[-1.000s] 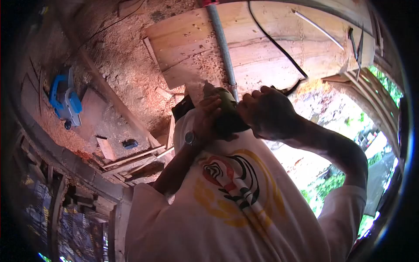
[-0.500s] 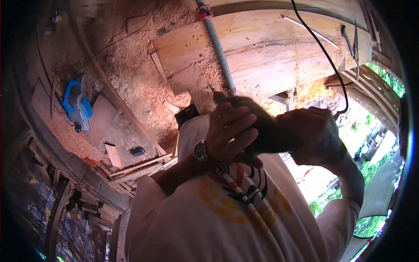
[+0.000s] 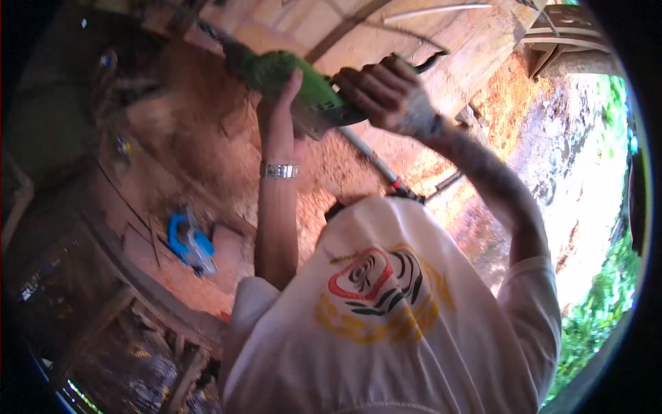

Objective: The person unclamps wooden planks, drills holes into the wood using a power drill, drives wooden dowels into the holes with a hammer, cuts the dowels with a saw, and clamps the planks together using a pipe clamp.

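A green power drill (image 3: pixel 293 86) is held up in front of the chest, its nose toward the upper left, where a long thin bit seems to extend, blurred. My left hand (image 3: pixel 281 117), with a metal watch at the wrist, supports the drill's body from below, the thumb up along its side. My right hand (image 3: pixel 386 93) is wrapped round the rear handle, and a black cord leaves it at the right. Behind the drill lie broad wooden boards (image 3: pixel 441 55).
A blue and grey power tool (image 3: pixel 192 243) sits on the sawdust-covered ground at the left. A metal pipe clamp (image 3: pixel 372 159) runs beneath the drill toward my shirt. A white strip (image 3: pixel 438 12) lies on the boards. Greenery shows at the right.
Both hands have raised the drill up and to the left, away from my chest. My left hand has gone from fingers spread beside it to supporting its body. The view has shifted.
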Available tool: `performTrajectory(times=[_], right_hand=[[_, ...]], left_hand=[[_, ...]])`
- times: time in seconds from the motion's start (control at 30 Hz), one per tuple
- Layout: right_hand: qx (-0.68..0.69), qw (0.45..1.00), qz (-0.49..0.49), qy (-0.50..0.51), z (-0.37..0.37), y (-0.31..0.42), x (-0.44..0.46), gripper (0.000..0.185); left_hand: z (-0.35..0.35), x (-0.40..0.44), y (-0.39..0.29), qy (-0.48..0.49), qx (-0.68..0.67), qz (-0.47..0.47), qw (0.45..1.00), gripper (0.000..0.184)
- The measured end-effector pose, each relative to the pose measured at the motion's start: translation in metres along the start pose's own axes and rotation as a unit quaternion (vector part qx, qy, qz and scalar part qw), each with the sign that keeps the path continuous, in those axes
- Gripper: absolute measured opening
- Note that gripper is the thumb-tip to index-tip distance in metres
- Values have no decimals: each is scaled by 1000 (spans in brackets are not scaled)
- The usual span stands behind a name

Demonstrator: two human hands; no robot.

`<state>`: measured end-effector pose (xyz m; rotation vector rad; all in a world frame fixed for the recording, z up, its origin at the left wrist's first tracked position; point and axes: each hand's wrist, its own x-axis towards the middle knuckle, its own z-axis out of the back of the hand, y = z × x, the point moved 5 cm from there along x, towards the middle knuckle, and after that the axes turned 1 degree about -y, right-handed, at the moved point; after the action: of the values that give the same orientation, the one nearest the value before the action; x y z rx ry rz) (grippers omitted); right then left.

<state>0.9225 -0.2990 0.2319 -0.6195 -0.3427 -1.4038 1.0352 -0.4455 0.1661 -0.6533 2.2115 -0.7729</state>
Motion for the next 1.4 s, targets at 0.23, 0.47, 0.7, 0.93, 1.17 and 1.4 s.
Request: performTrajectory(times=[0.23,0.47,0.7,0.93,1.17,1.4], right_hand=[[105,921,-348,142,21,38,-117,45],[-39,685,-709,159,129,184,-415,30],[-151,408,-881,187,224,384,-547,20],[-118,306,-932,157,222,389,-535,21],[-69,563,-823,-4,115,202,-575,12],[118,758,-641,8,-90,-168,-368,9]], left_hand=[[49,195,44,-11,39,-49,998,62],[56,311,65,-27,168,-129,977,55],[56,373,102,69,152,116,979,45],[63,448,109,35,156,126,979,56],[51,449,102,24,238,158,958,54],[39,450,69,-102,591,117,791,65]])
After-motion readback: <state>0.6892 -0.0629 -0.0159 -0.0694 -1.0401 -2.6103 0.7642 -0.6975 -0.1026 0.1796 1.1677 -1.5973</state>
